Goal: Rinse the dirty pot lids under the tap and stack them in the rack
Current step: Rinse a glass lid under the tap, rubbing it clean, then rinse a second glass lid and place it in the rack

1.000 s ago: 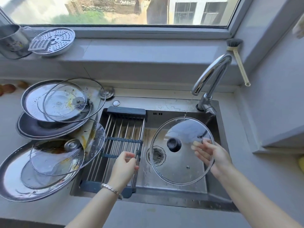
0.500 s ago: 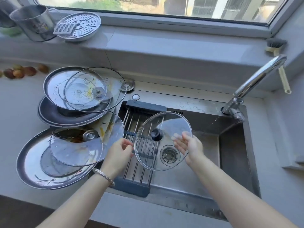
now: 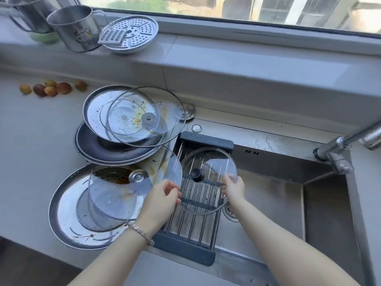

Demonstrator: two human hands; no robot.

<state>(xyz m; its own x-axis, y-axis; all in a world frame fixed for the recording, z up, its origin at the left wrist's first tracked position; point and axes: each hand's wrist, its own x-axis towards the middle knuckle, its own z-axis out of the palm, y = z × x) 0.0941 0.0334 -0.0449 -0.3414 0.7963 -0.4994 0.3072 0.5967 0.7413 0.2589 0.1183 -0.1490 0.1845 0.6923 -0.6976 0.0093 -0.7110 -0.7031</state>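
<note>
On the counter (image 3: 37, 145) at the left, the dirty lids wait: a wide steel lid (image 3: 68, 223) nearest the person with a smeared glass lid (image 3: 115, 195) lying on it, and behind them a second heap, a dark lid (image 3: 97, 149) under a steel lid (image 3: 94, 112) and a spotted glass lid (image 3: 134, 118); all show yellow and brown residue, so by my judgement most of the rinsing is left; the left hand (image 3: 160, 199) has its fingers curled at the left rim of a clear glass lid (image 3: 208, 180), apparently pinching it, though the contact is hard to make out; this lid looks clean and hangs knob up just over the rack (image 3: 185, 250) set across the sink (image 3: 321, 213); the right hand (image 3: 233, 188) clamps its right rim, fingers over the edge; the rack bars carry no lid yet, so this appears to be the first to stack; the tap (image 3: 350, 141) shows no stream.
</note>
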